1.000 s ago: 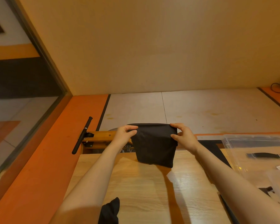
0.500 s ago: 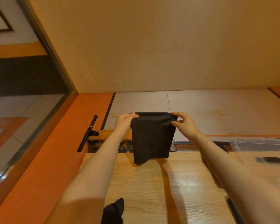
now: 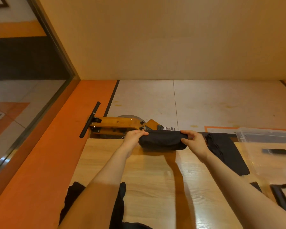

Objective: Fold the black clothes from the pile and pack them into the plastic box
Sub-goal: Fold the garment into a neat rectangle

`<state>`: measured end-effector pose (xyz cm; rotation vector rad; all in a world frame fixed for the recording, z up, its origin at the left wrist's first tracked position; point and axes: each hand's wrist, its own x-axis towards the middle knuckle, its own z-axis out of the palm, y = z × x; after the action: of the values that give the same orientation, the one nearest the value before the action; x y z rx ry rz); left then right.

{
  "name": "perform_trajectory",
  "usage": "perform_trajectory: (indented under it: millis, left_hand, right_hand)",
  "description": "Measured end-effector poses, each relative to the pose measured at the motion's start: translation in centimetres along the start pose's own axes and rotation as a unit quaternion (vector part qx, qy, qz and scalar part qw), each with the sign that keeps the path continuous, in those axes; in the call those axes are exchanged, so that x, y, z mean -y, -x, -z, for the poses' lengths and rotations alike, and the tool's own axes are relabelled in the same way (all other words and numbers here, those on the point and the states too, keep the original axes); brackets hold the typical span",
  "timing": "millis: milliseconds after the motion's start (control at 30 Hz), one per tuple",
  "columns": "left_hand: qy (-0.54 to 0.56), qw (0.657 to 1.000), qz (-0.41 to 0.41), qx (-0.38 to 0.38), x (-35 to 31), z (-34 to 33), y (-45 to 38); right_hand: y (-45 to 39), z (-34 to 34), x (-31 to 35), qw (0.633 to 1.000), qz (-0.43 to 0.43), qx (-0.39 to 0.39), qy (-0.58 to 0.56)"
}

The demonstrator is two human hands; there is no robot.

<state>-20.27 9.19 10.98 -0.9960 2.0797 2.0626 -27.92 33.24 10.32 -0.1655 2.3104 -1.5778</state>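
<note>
A folded garment [image 3: 163,140] is pinched at each end between left hand [image 3: 134,138] and right hand [image 3: 194,142] fingers, above the tabletop [image 3: 149,179]. No legible writing.

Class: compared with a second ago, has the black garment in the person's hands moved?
Yes. The black garment has come down: it hung well above the wooden table, and now bunches low at its far edge.

Plastic box [image 3: 243,138] right of table [image 3: 155,179]

Folded black garment [image 3: 163,140] low over table's far edge, clear plastic box [image 3: 248,134] right, black pile [image 3: 117,205] near.
</note>
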Motion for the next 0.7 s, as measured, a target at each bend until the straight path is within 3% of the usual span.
perform_trajectory:
  millis: [233,700]
  left_hand:
    - [0.016,0.991,0.132,-0.004,11.4,-1.8,1.8]
    - [-0.034,0.984,0.173,0.014,20.2,-2.0,5.5]
  right_hand:
    - [4.8,-2.2,-10.2,0.993,-0.101,0.033,0.041]
    - [11.2,-3.0,-17.2,0.984,-0.159,0.062,0.047]
